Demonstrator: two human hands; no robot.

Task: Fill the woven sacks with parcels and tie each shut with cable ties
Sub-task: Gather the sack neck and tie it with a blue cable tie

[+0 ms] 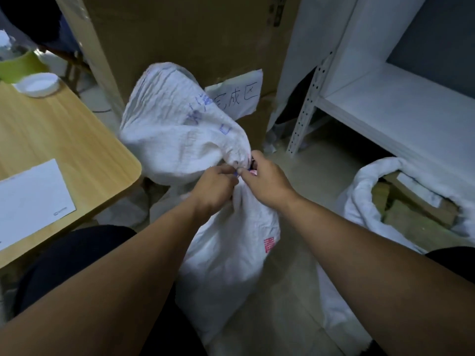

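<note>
Both hands meet at the gathered neck of a white woven sack (226, 242) in the middle of the floor. The left hand (214, 187) has its fingers curled around the bunched cloth, and the right hand (267, 179) pinches the same neck from the right; a small dark bit shows between the fingertips, too small to name. This sack runs lengthwise from near to far, its neck at the far end. A second sack (174, 119) bulges just beyond the hands, and a third sack (365, 199) sits open at the right holding brown parcels (411, 214), too jumbled to count. A wooden table (66, 140) stands at the left.
</note>
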